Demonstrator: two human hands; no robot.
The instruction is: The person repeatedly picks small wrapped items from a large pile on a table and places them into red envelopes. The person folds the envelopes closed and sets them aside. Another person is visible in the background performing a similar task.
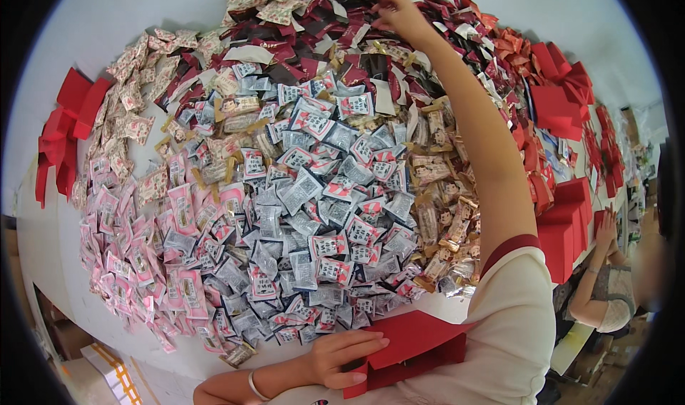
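Observation:
My left hand (pixel 348 356) grips a red cardboard box (pixel 417 341) at the near edge of the table, close to my body. The box's flap stands up and its inside is partly visible and dark. My right arm stretches far across the table. At its end my right hand (pixel 401 18) hovers over a heap of dark maroon packets (pixel 314 66), its fingers apart and nothing visible between them. Nearer lie blue-and-white packets (pixel 303 191), pink packets (pixel 182 212) to the left, and gold-and-clear wrapped sweets (pixel 432 169) to the right.
Patterned cream packets (pixel 132 94) lie far left, with red boxes (pixel 85 105) beside them. More red boxes (pixel 564 223) stand along the right side, near orange-red packets (pixel 510 48). Another person (pixel 606 291) works at the right. A white carton with orange strapping (pixel 118 373) is at lower left.

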